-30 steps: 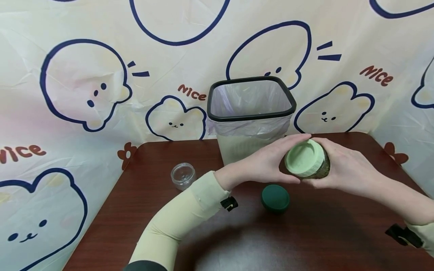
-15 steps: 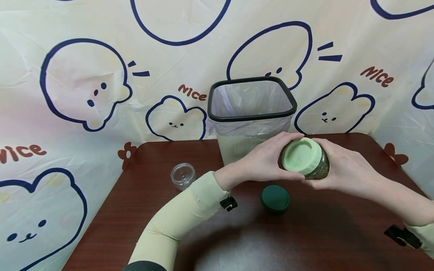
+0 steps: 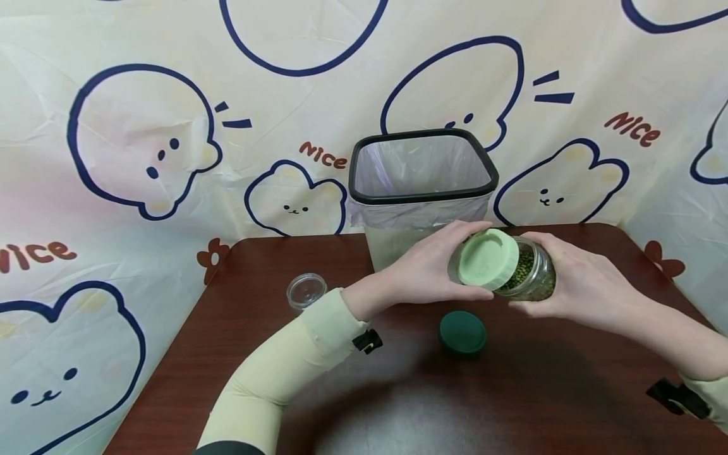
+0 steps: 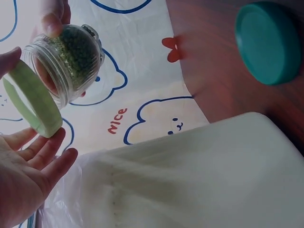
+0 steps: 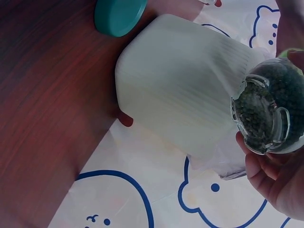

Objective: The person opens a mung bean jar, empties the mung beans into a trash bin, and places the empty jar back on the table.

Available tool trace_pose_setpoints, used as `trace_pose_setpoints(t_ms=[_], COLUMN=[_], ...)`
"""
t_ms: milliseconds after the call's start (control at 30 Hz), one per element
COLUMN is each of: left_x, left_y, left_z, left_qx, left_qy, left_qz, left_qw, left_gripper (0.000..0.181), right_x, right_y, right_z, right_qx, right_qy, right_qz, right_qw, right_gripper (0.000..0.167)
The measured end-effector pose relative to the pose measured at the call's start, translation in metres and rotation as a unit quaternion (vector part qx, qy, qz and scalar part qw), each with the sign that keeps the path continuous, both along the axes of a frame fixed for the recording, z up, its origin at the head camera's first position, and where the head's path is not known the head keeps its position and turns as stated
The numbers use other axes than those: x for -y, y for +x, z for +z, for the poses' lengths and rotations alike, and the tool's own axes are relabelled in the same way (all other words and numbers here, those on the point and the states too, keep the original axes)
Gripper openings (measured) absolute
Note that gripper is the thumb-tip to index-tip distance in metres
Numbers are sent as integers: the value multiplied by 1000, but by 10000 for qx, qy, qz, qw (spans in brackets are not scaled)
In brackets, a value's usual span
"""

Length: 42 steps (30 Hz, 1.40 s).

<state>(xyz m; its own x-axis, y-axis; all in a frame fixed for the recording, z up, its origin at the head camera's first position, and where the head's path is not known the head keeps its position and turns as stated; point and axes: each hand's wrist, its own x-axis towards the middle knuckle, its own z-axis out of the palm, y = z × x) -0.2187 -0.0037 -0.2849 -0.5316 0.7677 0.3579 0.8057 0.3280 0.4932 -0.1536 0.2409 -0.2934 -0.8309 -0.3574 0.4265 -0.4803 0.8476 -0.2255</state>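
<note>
Right of centre in the head view, we pinch a pale green lid (image 3: 488,259) in our left hand (image 3: 426,268), just off an open, tilted glass jar (image 3: 543,281) of small green beans (image 3: 521,268) that our right hand (image 3: 586,281) grips, while a dark green cap (image 3: 462,332) lies on the table (image 3: 512,398) lower down.

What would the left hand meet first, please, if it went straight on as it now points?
Past the lid it holds, the left hand would likely meet the jar; depth is unclear.

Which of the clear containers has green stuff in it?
The tilted jar in the right hand; the other container, on the table, shows no green inside.
</note>
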Motion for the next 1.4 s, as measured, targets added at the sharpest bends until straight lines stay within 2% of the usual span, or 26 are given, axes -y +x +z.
trace_pose_setpoints(t_ms=[467, 667, 833, 967, 1133, 1400], left_x=[43, 68, 89, 103, 114, 124], left_y=[5, 11, 18, 24, 28, 24], left_z=[-15, -25, -40, -55, -70, -93], left_qx=[-124, 80, 103, 48, -153, 60], left_qy=[-190, -373, -791, -1390, -2165, -2983], left_qz=[-29, 170, 432, 623, 707, 910], left_qw=[9997, 9991, 9959, 9883, 9736, 9501], left_gripper=[86, 85, 84, 83, 81, 80], right_x=[-2, -2, -2, -2, -2, 0], right_y=[2, 2, 4, 4, 4, 4], right_z=[-3, -3, -4, -4, -6, -10], right_qx=[77, 157, 175, 184, 161, 308], right_qy=[-82, -109, -117, -134, -146, -204], right_qz=[-97, -117, -127, -89, -82, -110], right_qw=[9999, 9997, 9997, 9997, 9997, 9993], right_gripper=[92, 92, 91, 90, 90, 91])
